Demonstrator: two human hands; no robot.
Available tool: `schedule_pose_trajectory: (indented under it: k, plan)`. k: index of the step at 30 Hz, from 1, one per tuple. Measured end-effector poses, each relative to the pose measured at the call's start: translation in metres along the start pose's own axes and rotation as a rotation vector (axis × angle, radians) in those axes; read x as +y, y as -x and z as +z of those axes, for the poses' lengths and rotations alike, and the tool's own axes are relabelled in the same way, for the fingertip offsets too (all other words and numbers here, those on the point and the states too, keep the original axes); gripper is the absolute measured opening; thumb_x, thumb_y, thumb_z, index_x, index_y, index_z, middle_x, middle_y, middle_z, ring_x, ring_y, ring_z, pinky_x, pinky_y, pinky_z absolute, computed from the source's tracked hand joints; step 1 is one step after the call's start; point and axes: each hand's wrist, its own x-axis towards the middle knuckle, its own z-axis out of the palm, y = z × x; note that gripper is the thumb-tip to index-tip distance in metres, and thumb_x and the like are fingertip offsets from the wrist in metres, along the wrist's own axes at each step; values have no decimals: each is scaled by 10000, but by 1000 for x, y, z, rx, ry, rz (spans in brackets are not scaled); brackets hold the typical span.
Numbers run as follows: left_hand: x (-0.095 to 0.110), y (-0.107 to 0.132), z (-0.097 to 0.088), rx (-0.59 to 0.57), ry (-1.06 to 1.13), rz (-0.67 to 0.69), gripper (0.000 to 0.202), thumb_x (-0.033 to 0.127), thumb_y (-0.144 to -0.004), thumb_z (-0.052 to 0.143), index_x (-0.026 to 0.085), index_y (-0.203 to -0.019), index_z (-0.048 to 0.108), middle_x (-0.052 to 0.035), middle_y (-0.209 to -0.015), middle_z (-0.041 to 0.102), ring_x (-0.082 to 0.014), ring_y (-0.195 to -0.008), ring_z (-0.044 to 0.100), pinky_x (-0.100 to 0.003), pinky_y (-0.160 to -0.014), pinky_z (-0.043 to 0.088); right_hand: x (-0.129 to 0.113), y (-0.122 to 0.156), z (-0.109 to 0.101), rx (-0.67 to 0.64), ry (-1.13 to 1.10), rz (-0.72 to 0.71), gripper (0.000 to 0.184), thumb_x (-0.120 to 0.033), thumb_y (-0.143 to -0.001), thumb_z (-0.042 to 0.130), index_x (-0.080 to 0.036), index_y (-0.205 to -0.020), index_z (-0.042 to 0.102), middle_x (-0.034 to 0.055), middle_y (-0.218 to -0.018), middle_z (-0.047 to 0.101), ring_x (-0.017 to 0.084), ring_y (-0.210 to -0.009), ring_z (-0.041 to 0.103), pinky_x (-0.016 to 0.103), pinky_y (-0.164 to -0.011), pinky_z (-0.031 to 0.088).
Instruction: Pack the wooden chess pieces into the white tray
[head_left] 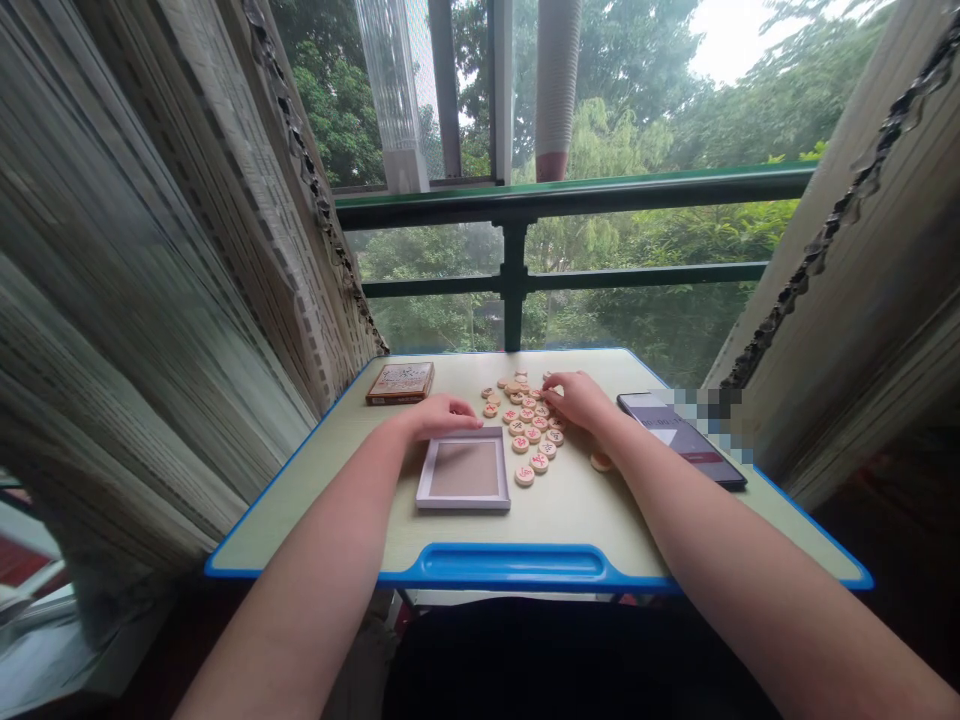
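Round wooden Chinese chess pieces [532, 435] with red or dark characters lie in a loose cluster mid-table. My right hand [576, 397] reaches over the cluster's right side, its fingers bent together at a piece by the fingertips; the hand partly hides that piece. A shallow open box [463, 470] with pale walls and a plain brownish floor sits left of the pieces, nothing inside. Along its far rim rests my left hand [442, 412], with thumb and fingers apart and no piece seen in it. One more piece [601, 462] lies partly covered by my right forearm.
A printed brown box lid [400, 383] lies at the table's back left. At right, a tablet or large phone [679, 440] shows a timer-like screen. The table [322, 500] has a blue edge and a front pen groove [514, 565]. Curtains flank it; a green railing [585, 197] stands behind.
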Motion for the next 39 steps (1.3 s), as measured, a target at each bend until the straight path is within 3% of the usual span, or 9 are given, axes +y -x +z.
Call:
schedule_pose_trajectory:
  k: [5, 9, 15, 20, 25, 29, 32, 36, 39]
  plan:
    - [-1, 0, 0, -4, -2, 4, 538, 617, -578, 619, 179, -879, 699, -34, -857, 659, -192, -807, 554, -256, -684, 387, 5, -1, -7, 41, 0, 105, 275, -328, -852, 443, -186, -933, 664, 76, -889, 680, 184, -836, 571, 253, -698, 384]
    - [2, 1, 0, -6, -16, 1, 528, 612, -583, 617, 173, -865, 696, -30, -837, 653, -189, -792, 549, -256, -673, 382, 12, -2, -9, -10, 77, 177, 344, -313, -885, 365, -152, -889, 670, 108, -876, 680, 184, -791, 586, 250, -642, 372]
    - [3, 2, 0, -16, -32, -5, 552, 631, -589, 602, 177, -892, 690, -35, -859, 645, -188, -795, 545, -252, -665, 380, 22, -3, -4, -78, 72, 170, 273, -307, -842, 454, -170, -833, 689, 79, -830, 691, 163, -742, 593, 227, -597, 365]
    - [5, 2, 1, 3, -43, -6, 530, 622, -591, 600, 184, -873, 695, -35, -860, 651, -190, -797, 556, -250, -677, 387, 19, -3, -7, -29, 67, 188, 334, -318, -872, 393, -160, -904, 685, 97, -877, 683, 183, -786, 591, 248, -644, 385]
    - [7, 3, 1, 17, -92, 2, 488, 588, -595, 609, 192, -863, 706, -24, -803, 653, -177, -742, 553, -246, -641, 385, -5, 4, -3, 79, -8, -47, 359, -357, -881, 387, -192, -1074, 642, 85, -1094, 629, 213, -1003, 520, 295, -867, 369]
    - [9, 4, 0, -10, -100, 25, 416, 518, -600, 633, 192, -845, 717, -20, -785, 660, -170, -735, 558, -243, -646, 392, -28, 7, 8, -10, 0, -246, 436, -398, -901, 330, -232, -1264, 506, 45, -1320, 492, 226, -1164, 415, 353, -991, 283]
    - [10, 6, 1, -5, -105, 16, 392, 501, -591, 646, 178, -801, 719, -25, -796, 670, -175, -747, 564, -245, -658, 399, -33, 4, 14, -81, 30, -273, 405, -375, -904, 326, -249, -1230, 532, 36, -1318, 493, 216, -1151, 429, 357, -980, 289]
    - [9, 5, 2, -13, -85, 31, 477, 567, -613, 609, 164, -846, 708, -34, -814, 669, -181, -749, 569, -252, -652, 405, -30, 2, 15, -28, 25, -235, 330, -348, -886, 387, -216, -1077, 621, 74, -1170, 581, 220, -1036, 489, 356, -918, 336]
    - [8, -1, 3, 105, -107, 49, 525, 605, -669, 539, 155, -891, 695, -48, -827, 667, -194, -765, 573, -269, -674, 417, -30, 2, 13, 9, -11, -167, 258, -299, -854, 464, -206, -1012, 646, 89, -1067, 600, 213, -989, 510, 309, -862, 373]
